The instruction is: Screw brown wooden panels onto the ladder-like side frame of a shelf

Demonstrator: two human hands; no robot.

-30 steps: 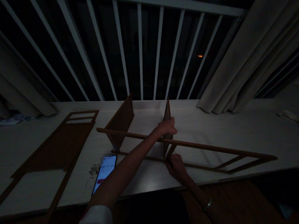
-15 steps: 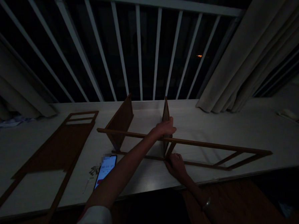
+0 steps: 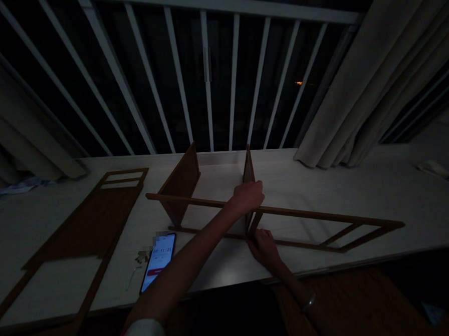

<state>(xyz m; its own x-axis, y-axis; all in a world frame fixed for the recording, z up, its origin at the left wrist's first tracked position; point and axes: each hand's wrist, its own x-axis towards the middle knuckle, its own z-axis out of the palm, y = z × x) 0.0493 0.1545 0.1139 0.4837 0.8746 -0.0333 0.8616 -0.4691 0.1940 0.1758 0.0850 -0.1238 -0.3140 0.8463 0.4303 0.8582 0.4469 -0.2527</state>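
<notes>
A wooden frame [image 3: 309, 213] lies on its side on the white surface, its two long rails linked by crosspieces at the right. Two wooden boards stand across it: a shelf board [image 3: 180, 183] at the left end and another shelf board [image 3: 248, 166] near the middle. My left hand [image 3: 249, 196] is closed on the middle board, just above the upper rail; its fingertips are partly hidden. Below it, my right hand [image 3: 265, 248] closes round the lower rail where that board meets it. Whether a small fastener is in these fingers, I cannot tell.
Left of me lies a second wooden frame with a panel [image 3: 88, 220]. A phone [image 3: 157, 259] showing a timer, small fasteners [image 3: 142, 257] and a thin bent metal tool [image 3: 132, 278] lie nearby. White railings [image 3: 208, 88] and curtains [image 3: 341, 91] stand behind.
My left hand has shifted slightly down and toward me along the middle board. My right hand stays at the lower joint. The view has moved a little.
</notes>
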